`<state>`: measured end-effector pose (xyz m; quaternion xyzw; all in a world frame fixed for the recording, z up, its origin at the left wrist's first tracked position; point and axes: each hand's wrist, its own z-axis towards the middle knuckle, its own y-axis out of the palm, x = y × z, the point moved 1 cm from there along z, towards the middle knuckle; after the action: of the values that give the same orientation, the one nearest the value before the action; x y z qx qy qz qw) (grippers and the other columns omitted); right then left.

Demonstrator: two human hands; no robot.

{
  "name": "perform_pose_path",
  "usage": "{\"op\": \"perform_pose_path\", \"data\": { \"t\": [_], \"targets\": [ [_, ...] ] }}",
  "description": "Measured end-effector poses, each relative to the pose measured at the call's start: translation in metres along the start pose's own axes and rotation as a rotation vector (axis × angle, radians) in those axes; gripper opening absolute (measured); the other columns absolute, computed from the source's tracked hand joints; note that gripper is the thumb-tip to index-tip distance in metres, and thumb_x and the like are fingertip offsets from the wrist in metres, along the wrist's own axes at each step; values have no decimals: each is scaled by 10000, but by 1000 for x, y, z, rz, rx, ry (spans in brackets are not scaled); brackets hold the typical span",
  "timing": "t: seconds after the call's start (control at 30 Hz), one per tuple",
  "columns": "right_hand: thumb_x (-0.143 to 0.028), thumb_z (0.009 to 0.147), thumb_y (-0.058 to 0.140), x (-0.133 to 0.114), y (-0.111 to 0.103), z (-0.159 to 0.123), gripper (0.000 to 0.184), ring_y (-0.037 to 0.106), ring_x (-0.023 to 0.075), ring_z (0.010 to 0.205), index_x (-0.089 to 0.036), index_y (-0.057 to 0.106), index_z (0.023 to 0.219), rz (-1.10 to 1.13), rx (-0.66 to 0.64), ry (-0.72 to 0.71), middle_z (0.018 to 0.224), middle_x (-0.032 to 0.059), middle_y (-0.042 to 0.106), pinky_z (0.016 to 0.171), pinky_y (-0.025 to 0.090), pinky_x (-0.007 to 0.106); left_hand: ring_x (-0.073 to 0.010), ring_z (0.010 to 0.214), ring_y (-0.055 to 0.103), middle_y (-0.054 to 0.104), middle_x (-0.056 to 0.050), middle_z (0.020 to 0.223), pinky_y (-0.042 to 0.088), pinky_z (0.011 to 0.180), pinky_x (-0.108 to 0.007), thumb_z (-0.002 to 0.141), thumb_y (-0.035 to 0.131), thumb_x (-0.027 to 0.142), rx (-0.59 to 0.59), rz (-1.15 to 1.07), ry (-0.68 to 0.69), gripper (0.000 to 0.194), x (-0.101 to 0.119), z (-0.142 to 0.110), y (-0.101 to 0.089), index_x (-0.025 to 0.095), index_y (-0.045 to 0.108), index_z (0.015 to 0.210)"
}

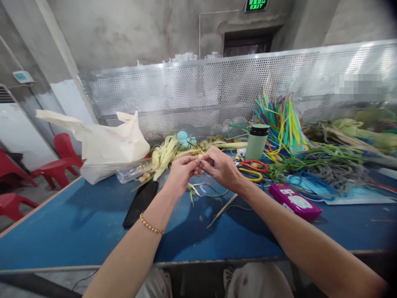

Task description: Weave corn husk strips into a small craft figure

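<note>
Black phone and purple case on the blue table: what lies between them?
In the head view, between the black phone and the purple case lie pale strips and trimmings on the blue table, with both forearms crossing above.

Evenly lit indoor scene, fairly bright, with soft daylight-like light from above. The perforated metal screen point(217, 87) glares white at upper right. Forearms cast soft shadows on the blue table point(77, 223). Wide-angle bending curves the edges; the corners darken, and a pixelated patch sits at upper right.
</note>
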<state>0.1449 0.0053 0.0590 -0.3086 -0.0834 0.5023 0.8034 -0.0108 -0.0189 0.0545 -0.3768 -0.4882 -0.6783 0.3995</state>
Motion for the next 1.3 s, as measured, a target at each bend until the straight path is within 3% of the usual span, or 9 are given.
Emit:
{"op": "perform_pose_path", "data": {
  "t": [0.33, 0.53, 0.73, 0.97, 1.17, 1.3],
  "targets": [
    [-253, 894, 612, 0, 3, 2, 152, 497, 134, 628, -193, 550, 769, 32, 61, 167, 715, 6, 582, 612, 380, 274, -127, 538, 601, 651, -40, 614, 385, 524, -249, 641, 801, 253, 34, 79, 65, 211, -1, 3, -4, 101, 677, 718],
    [-268, 971, 523, -13, -2, 0, 119, 544, 170, 748, -179, 600, 960, -168, 43, -28, 941, 83, 611, 678, 418, 297, -79, 498, 509, 593, -3, 563, 316, 479, -222, 616, 817, 250, 116, 1, 74, 211, -6, 7, -7, 120, 654, 650],
    [-261, 1011, 450, -10, 1, 0, 243, 519, 192, 754, -188, 639, 875, -411, 13, -140, 829, 77, 617, 695, 361, 328, -65, 497, 460, 545, 21, 555, 308, 471, -219, 597, 854, 267, 128, 4, 52, 258, -5, 6, -6, 120, 647, 643],
    [-201, 1007, 425, -10, 3, 5, 296, 453, 193, 691, -175, 626, 791, -574, -24, -230, 783, 77, 602, 679, 305, 349, -79, 542, 537, 616, -24, 620, 385, 515, -217, 638, 835, 250, 32, -41, 8, 224, -3, 7, -8, 93, 686, 692],
    [-239, 999, 444, -11, 2, 5, 262, 469, 190, 703, -175, 618, 814, -491, -21, -203, 818, 80, 611, 684, 329, 334, -97, 578, 578, 653, -42, 628, 433, 551, -222, 596, 863, 237, 43, -99, -52, 230, -3, 7, -6, 95, 697, 670],
    [-220, 961, 491, -7, 4, 4, 173, 522, 175, 735, -182, 610, 842, -194, 24, -54, 836, 66, 605, 680, 383, 300, -91, 576, 563, 653, -38, 635, 437, 573, -235, 610, 859, 252, 31, -81, 12, 233, -3, 5, -4, 92, 715, 701]
  ]
}}
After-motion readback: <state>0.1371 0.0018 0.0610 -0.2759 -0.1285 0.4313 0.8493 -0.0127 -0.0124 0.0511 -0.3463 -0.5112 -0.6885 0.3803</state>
